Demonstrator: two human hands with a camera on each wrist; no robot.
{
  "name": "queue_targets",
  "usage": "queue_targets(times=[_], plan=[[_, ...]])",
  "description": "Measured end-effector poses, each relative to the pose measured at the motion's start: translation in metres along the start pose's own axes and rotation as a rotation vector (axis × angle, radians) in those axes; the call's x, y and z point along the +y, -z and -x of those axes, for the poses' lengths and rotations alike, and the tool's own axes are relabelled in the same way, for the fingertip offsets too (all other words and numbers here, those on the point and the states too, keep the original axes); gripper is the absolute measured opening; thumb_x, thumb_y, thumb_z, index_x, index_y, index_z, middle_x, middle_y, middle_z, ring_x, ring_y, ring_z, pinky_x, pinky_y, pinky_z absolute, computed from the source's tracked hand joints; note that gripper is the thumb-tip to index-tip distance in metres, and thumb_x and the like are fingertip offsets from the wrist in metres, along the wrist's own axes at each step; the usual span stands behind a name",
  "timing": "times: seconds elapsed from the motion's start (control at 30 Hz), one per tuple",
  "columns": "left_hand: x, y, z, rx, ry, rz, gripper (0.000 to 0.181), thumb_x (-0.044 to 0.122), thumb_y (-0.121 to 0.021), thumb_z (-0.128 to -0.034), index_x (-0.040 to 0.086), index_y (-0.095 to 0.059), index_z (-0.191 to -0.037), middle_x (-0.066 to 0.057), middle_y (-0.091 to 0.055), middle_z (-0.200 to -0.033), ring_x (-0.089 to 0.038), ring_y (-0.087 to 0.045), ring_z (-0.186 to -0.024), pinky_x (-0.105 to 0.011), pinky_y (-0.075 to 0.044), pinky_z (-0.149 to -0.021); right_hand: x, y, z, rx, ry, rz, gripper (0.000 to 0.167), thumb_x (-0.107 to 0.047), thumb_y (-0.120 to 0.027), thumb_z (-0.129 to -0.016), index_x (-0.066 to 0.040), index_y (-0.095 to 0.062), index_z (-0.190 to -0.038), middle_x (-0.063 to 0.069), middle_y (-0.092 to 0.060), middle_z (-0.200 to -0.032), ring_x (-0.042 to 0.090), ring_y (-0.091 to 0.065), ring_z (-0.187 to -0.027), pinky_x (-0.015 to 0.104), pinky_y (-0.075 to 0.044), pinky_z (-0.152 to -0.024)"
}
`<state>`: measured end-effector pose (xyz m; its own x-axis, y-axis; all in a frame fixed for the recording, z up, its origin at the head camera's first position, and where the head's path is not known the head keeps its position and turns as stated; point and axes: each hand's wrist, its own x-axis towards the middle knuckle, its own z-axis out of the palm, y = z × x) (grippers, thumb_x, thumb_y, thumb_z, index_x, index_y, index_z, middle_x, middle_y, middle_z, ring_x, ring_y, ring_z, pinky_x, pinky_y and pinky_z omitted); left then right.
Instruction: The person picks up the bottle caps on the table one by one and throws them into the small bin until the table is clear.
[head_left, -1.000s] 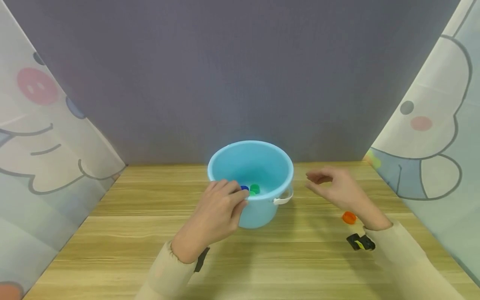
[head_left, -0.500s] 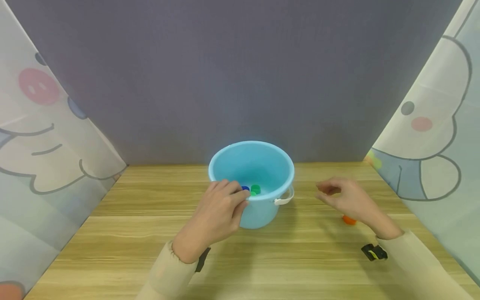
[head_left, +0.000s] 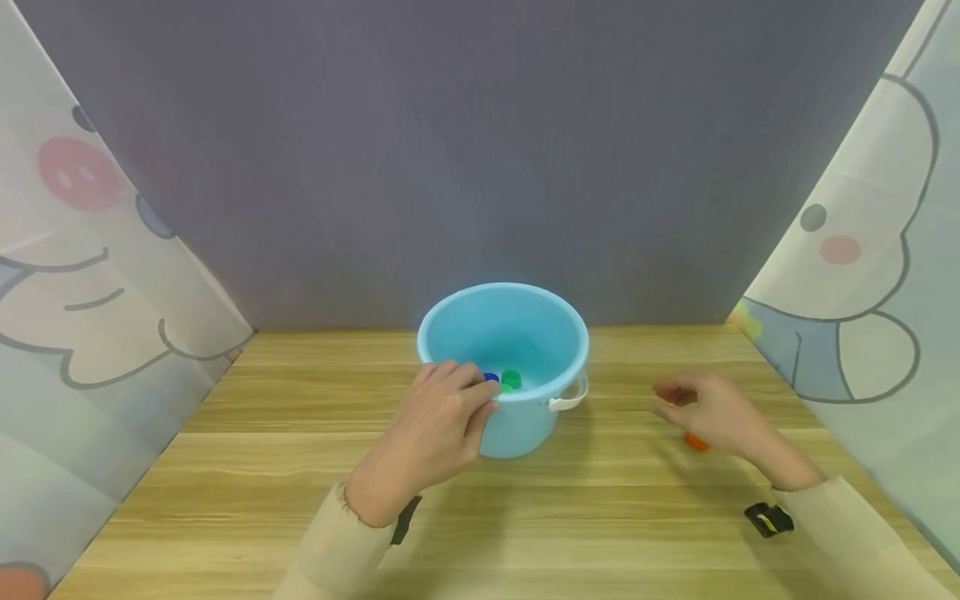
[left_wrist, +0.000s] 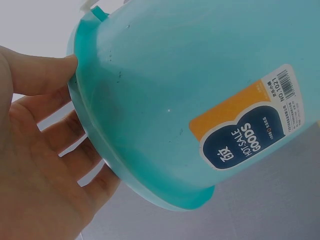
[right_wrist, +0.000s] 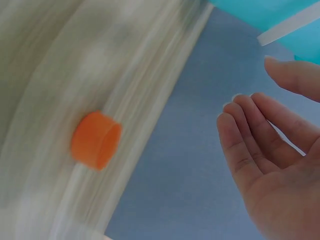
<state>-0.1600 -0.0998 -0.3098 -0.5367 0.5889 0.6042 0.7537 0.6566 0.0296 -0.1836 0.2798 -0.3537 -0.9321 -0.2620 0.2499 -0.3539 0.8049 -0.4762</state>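
Observation:
A light blue plastic bucket [head_left: 517, 429] stands upright in the middle of the head view. My left hand [head_left: 433, 429] grips its near rim, thumb on one side and fingers curled over the other in the left wrist view. Inside lie a blue cap [head_left: 491, 377] and two green caps [head_left: 512, 379], partly hidden by the rim and hand. My right hand [head_left: 716, 414] hovers right of the bucket, fingers loosely bent, thumb apart, palm bare. Just below it on the table sits an orange bottle cap [right_wrist: 95, 141], mostly covered by the hand in the head view.
A white handle [head_left: 570, 402] hangs at the bucket's right side. The wooden table [head_left: 300, 467] ends at a dark grey panel [head_left: 495, 167] behind, with cartoon-printed sheets [head_left: 847, 250] at both sides. A label [left_wrist: 250, 130] is stuck on the bucket's wall.
My right hand has moved right, away from the bucket, and lower, coming over the orange cap and covering more of it. The left hand and the bucket stay almost still.

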Motion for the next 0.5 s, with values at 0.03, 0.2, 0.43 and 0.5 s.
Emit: queue_targets(times=[0.03,0.2,0.43,0.5], plan=[[0.0,0.0,0.0,0.001,0.0,0.001,0.011,0.011,-0.076,-0.0895,0.01,-0.075,-0.101,0.0,-0.065,-0.091,-0.022,-0.055,-0.085,-0.038,-0.046,-0.081,0.002,0.0,0.001,-0.001,-0.003,0.008,0.031,-0.02,-0.077,-0.09,0.003,-0.074,-0.111,0.015,-0.073,-0.108,0.029,-0.07,-0.093,0.045,-0.056,-0.08],[0.0,0.0,0.0,0.001,-0.001,-0.001,0.011,0.011,-0.075,-0.0898,0.01,-0.075,-0.101,0.0,-0.064,-0.091,-0.021,-0.055,-0.085,-0.038,-0.046,-0.081,0.012,-0.002,0.007,-0.012,-0.016,0.034,0.034,-0.018,-0.078,-0.088,0.007,-0.072,-0.111,0.019,-0.073,-0.107,0.033,-0.069,-0.092,0.049,-0.056,-0.079],[0.0,-0.001,0.0,-0.001,0.001,0.005,0.011,0.011,-0.075,-0.0896,0.011,-0.075,-0.101,0.001,-0.064,-0.091,-0.021,-0.055,-0.085,-0.038,-0.046,-0.08,0.024,-0.001,0.012,-0.023,-0.044,0.064,0.038,-0.02,-0.08,-0.086,0.007,-0.072,-0.111,0.02,-0.072,-0.106,0.034,-0.069,-0.092,0.047,-0.056,-0.077],[-0.001,0.0,0.0,-0.001,0.003,0.01,0.011,0.011,-0.075,-0.0897,0.011,-0.075,-0.101,0.001,-0.064,-0.091,-0.021,-0.055,-0.085,-0.038,-0.046,-0.08,0.026,-0.001,0.013,-0.028,-0.047,0.071,0.039,-0.02,-0.08,-0.086,0.007,-0.072,-0.112,0.02,-0.072,-0.106,0.035,-0.069,-0.093,0.048,-0.056,-0.078]])
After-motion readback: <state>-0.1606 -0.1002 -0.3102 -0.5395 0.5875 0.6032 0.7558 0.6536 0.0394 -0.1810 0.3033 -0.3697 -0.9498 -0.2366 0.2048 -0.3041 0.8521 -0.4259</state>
